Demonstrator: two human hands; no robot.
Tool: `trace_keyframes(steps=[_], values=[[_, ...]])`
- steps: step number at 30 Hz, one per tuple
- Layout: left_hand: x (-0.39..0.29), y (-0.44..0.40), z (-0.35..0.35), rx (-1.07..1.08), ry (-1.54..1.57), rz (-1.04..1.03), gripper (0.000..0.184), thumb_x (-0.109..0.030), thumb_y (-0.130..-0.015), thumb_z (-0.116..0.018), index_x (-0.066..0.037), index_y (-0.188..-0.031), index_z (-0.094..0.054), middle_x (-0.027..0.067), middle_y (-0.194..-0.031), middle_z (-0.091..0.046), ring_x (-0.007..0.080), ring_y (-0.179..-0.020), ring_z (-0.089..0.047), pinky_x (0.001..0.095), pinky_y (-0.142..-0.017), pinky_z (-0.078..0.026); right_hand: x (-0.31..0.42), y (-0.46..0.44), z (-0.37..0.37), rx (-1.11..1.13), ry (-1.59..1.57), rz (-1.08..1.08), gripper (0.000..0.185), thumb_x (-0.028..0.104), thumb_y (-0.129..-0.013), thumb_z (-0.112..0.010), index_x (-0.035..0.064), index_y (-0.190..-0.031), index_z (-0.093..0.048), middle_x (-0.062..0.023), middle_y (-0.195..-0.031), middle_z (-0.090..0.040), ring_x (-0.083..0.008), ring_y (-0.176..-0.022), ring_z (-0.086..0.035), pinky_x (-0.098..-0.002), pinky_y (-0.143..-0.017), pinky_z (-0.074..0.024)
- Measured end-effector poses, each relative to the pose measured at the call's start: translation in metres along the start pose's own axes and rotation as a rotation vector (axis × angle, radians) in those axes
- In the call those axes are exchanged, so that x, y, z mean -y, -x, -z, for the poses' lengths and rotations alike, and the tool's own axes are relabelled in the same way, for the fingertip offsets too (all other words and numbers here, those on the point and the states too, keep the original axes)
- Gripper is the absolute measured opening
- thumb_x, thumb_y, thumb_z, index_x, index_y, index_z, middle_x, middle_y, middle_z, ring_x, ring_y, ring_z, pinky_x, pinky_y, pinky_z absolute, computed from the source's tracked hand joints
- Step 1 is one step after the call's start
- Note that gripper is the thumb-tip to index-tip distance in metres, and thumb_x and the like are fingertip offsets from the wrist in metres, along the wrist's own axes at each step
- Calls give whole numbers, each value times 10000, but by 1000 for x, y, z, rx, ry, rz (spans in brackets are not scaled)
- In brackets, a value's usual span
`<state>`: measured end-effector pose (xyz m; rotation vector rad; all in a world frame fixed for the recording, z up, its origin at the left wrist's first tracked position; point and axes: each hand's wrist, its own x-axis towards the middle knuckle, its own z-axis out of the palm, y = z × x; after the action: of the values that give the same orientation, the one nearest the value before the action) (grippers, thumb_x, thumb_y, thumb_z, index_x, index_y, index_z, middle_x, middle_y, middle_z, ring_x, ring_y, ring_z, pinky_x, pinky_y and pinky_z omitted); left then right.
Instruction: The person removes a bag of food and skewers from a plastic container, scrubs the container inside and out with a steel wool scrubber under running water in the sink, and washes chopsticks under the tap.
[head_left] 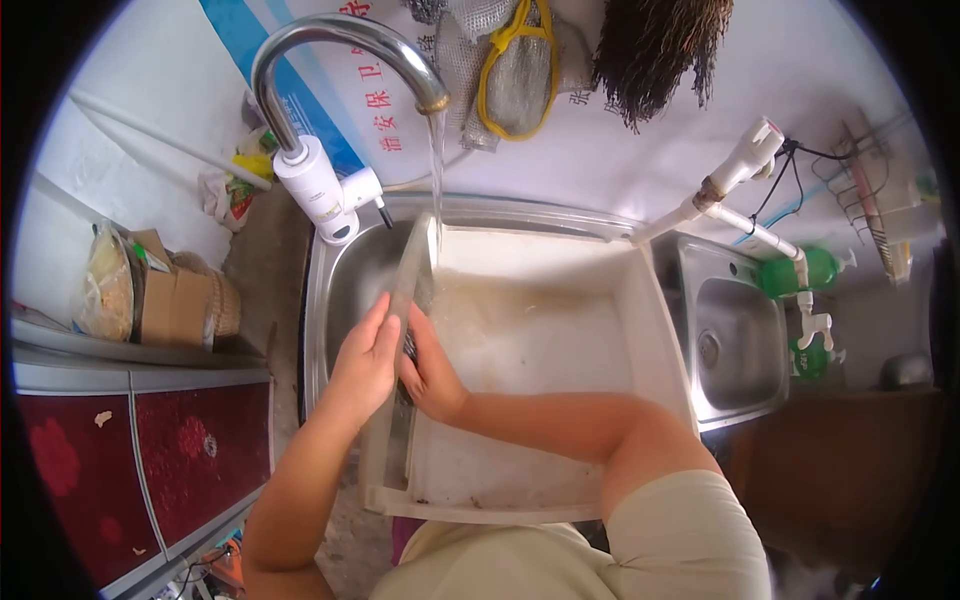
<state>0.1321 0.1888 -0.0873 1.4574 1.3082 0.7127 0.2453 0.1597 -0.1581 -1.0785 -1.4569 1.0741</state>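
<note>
A large whitish bin (540, 360), like a fridge drawer, rests tilted over the left sink basin (345, 290). Water runs from the curved faucet (350, 25) down inside its left wall. My left hand (367, 358) lies against the outer face of that wall, with fingers together near the rim. Inside the bin, my right hand (432, 372) presses a dark, shiny scouring pad (409, 345) to the same wall. Most of the pad is hidden by the fingers. Shallow, cloudy water lies on the bin's floor.
A smaller sink basin (740, 345) is at the right, near a white pipe tap (745, 160) and green bottles (808, 270). Mesh cloths (515, 80) and a dark brush (660, 55) hang behind. Red cabinets (200, 445) and a cardboard box (175, 300) stand left.
</note>
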Motion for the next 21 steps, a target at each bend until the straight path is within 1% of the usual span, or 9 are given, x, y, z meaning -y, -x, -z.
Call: trace_keyframes(steps=[6, 9, 12, 13, 15, 16, 18, 20, 21], values=[[9, 4, -1, -107, 48, -2, 441, -144, -948, -385, 41, -1337, -293, 185, -1270, -460, 211, -1199, -423, 282, -999, -306, 19, -5, 24, -1, 187, 176, 599, -11, -802, -465, -22, -1348, -219, -238, -1370, -270, -369, -1283, -269, -373, -1055, -222], [2, 6, 0, -105, -5, 26, 447, -109, -951, -355, 34, -1359, -241, 184, -1257, -473, 210, -1176, -448, 276, -991, -310, 5, -11, 34, -64, 237, 144, 579, -18, -792, -469, -21, -1331, -259, -228, -1347, -310, -371, -1264, -298, -369, -1051, -230], [12, 7, -5, -151, 157, -14, 447, -62, -926, -314, 40, -1352, -230, 237, -1260, -441, 267, -1160, -469, 305, -989, -328, 16, -23, 45, -200, 177, 74, 555, -42, -774, -464, -27, -1305, -304, -218, -1314, -352, -371, -1236, -326, -361, -1050, -232], [17, 6, -3, -176, 174, 3, 454, -51, -920, -316, 28, -1358, -227, 216, -1285, -419, 253, -1173, -450, 305, -996, -325, 31, -25, 45, -142, 237, 208, 497, 12, -751, -476, -21, -1242, -400, -212, -1223, -434, -365, -1166, -402, -402, -1033, -268], [23, 5, 2, -217, 205, 36, 473, -30, -909, -318, 2, -1371, -221, 175, -1335, -375, 223, -1200, -412, 305, -1009, -319, 47, -29, 43, 156, 220, 477, 464, 57, -715, -487, -15, -1173, -459, -205, -1169, -469, -363, -1117, -444, -440, -1009, -300], [20, 5, 1, -255, 394, 94, 501, 1, -884, -304, 1, -1375, -205, 187, -1356, -336, 244, -1231, -372, 316, -1014, -307, 49, -32, 42, 305, 209, 611, 450, 80, -697, -493, -12, -1138, -488, -201, -1142, -486, -362, -1093, -465, -460, -997, -316], [5, 8, -1, -327, 770, 212, 561, 64, -835, -276, -1, -1383, -172, 211, -1398, -258, 284, -1293, -291, 339, -1025, -284, 22, -52, 46, 312, 302, 742, 452, 123, -621, -512, 16, -1060, -530, -166, -1074, -528, -366, -1037, -499, -490, -929, -373], [-4, 11, 0, -332, 722, 181, 583, 29, -831, -326, -20, -1390, -168, 190, -1422, -213, 282, -1276, -311, 365, -1020, -299, 0, -79, 56, 352, 383, 849, 459, 108, -587, -520, 25, -1038, -536, -151, -1056, -540, -370, -1029, -500, -474, -902, -390], [-7, 13, 0, -338, 699, 163, 596, 11, -828, -352, -30, -1393, -165, 179, -1434, -191, 281, -1267, -321, 378, -1017, -306, -11, -95, 65, 302, 426, 799, 460, 91, -571, -526, 28, -1027, -538, -148, -1039, -545, -371, -1020, -504, -464, -882, -398]])
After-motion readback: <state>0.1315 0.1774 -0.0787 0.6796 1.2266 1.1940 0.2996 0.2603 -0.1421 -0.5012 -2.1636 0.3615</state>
